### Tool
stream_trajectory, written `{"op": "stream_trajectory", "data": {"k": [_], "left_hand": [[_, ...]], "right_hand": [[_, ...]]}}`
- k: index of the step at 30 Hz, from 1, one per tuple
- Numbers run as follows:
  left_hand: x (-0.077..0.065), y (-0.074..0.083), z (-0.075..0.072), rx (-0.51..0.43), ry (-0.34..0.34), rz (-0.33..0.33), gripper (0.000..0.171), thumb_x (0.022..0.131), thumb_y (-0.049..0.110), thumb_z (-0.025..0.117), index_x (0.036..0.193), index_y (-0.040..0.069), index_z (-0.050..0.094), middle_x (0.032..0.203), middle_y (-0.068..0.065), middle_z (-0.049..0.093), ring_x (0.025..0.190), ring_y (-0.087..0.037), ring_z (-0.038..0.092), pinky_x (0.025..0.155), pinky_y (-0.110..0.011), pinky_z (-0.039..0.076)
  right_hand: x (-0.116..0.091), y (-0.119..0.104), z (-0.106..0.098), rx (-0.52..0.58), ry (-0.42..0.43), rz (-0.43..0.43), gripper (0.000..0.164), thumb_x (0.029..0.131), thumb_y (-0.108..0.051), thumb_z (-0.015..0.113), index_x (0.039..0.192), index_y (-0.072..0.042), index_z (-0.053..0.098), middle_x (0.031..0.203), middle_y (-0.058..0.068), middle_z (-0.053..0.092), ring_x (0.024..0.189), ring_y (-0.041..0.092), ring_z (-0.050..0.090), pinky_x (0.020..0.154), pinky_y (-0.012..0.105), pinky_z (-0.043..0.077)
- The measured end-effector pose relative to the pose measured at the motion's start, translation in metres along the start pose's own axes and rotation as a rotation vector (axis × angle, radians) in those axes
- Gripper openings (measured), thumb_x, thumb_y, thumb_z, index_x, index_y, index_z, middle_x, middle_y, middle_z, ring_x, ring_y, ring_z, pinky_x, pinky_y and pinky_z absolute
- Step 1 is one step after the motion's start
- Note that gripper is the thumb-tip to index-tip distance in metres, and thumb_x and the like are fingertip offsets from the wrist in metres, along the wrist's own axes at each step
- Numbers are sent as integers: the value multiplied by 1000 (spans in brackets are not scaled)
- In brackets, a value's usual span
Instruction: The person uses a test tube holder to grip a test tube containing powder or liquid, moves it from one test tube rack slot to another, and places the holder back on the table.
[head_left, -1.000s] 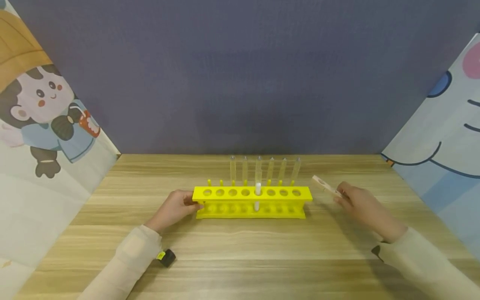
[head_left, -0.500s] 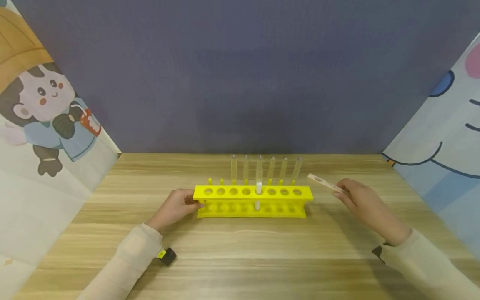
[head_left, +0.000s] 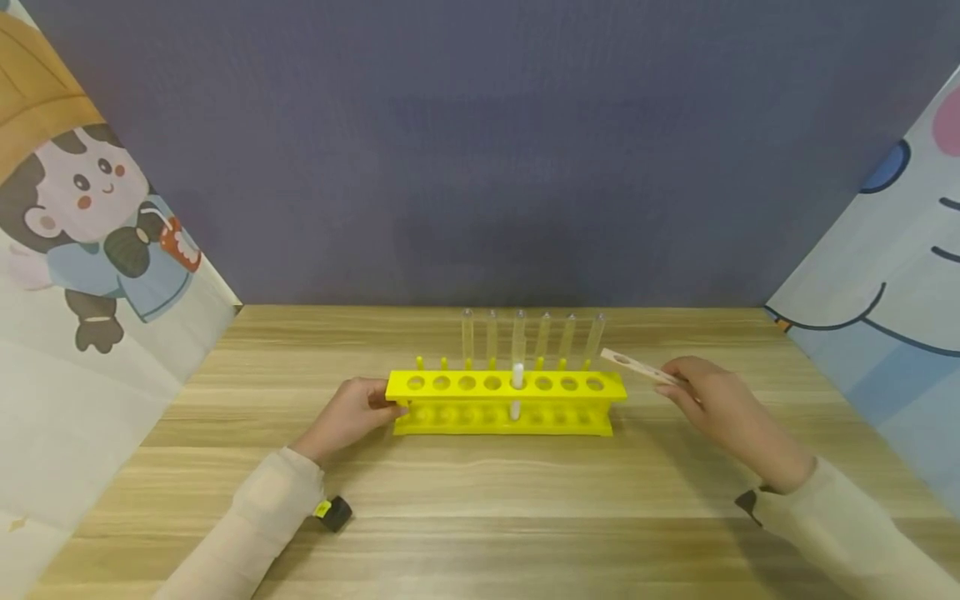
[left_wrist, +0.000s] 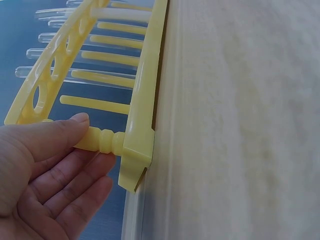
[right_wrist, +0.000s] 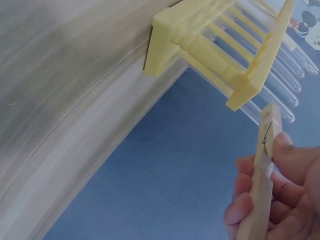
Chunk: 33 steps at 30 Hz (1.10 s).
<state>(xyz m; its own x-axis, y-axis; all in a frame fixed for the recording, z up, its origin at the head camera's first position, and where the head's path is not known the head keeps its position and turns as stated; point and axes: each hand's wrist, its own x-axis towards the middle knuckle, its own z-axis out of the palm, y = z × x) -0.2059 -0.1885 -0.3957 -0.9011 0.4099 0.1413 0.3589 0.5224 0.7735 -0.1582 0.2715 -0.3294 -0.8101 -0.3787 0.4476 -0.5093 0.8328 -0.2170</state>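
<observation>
A yellow test tube rack (head_left: 480, 397) stands mid-table. My left hand (head_left: 358, 412) holds its left end; in the left wrist view the thumb and fingers wrap the end post (left_wrist: 102, 141). Off the rack's right end, my right hand (head_left: 723, 412) grips a wooden test tube holder (head_left: 636, 367), whose tip points left at the rearmost tubes. The holder's metal spring (right_wrist: 268, 131) shows in the right wrist view. Several clear test tubes (head_left: 519, 333) sit upside down on the rack's back pegs. A white tube (head_left: 517, 377) stands upright in one hole near the middle.
The wood-grain table (head_left: 480, 517) runs back to a dark blue-grey panel (head_left: 480, 167). Cartoon-printed sheets (head_left: 97, 200) flank both sides. A black object with a yellow label (head_left: 334, 513) is at the left sleeve.
My right hand has brought the test tube holder's tip leftward, closer to the rightmost inverted tube. The left hand and the rack have stayed in place.
</observation>
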Motion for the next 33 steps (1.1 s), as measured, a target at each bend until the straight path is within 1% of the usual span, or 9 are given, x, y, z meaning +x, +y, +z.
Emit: {"op": "stream_trajectory", "data": {"k": [4, 9, 14, 19, 23, 26, 33], "left_hand": [[-1, 0, -1, 2, -2, 6, 22, 85, 13, 71, 106, 8, 70, 107, -7, 69, 96, -18, 65, 82, -29, 54], [-1, 0, 0, 6, -1, -4, 22, 84, 12, 70, 107, 8, 70, 108, -6, 69, 98, -18, 64, 84, -30, 54], [-1, 1, 1, -10, 1, -11, 24, 84, 10, 70, 108, 7, 69, 109, -8, 69, 99, -19, 64, 84, -33, 54], [-1, 1, 0, 1, 0, -11, 23, 84, 10, 70, 107, 8, 70, 108, -7, 69, 98, -18, 64, 83, -30, 54], [-1, 1, -1, -2, -7, -2, 22, 85, 12, 70, 107, 8, 70, 108, -7, 69, 97, -17, 64, 83, -29, 54], [-2, 1, -1, -3, -9, 2, 22, 85, 13, 70, 106, 8, 70, 108, -7, 69, 97, -17, 64, 82, -29, 54], [-1, -1, -1, -4, -6, 6, 21, 85, 13, 71, 105, 8, 71, 107, -7, 69, 96, -17, 64, 81, -29, 54]], "right_hand": [[2, -3, 0, 2, 7, -20, 12, 82, -4, 70, 91, -2, 63, 76, -1, 56, 59, 4, 37, 48, 22, 35], [6, -9, 0, -22, 20, -64, 14, 80, -2, 71, 91, -1, 63, 80, 4, 62, 64, 9, 48, 53, 28, 43], [10, -15, 0, -19, 23, -88, 15, 79, -1, 71, 92, 0, 63, 84, 7, 64, 69, 13, 53, 57, 32, 47], [15, -20, 2, -15, 56, -125, 17, 77, 1, 72, 91, 1, 63, 85, 11, 65, 74, 22, 60, 62, 39, 51], [19, -23, 4, -7, 68, -143, 18, 76, 2, 72, 92, 2, 63, 85, 13, 66, 77, 27, 61, 65, 43, 53], [21, -26, 4, -2, 65, -146, 17, 77, 1, 72, 92, 2, 63, 84, 11, 66, 74, 25, 61, 64, 42, 53], [29, -35, 5, 0, 65, -148, 16, 77, 1, 72, 90, 1, 63, 78, 6, 62, 66, 14, 53, 57, 33, 48]]}}
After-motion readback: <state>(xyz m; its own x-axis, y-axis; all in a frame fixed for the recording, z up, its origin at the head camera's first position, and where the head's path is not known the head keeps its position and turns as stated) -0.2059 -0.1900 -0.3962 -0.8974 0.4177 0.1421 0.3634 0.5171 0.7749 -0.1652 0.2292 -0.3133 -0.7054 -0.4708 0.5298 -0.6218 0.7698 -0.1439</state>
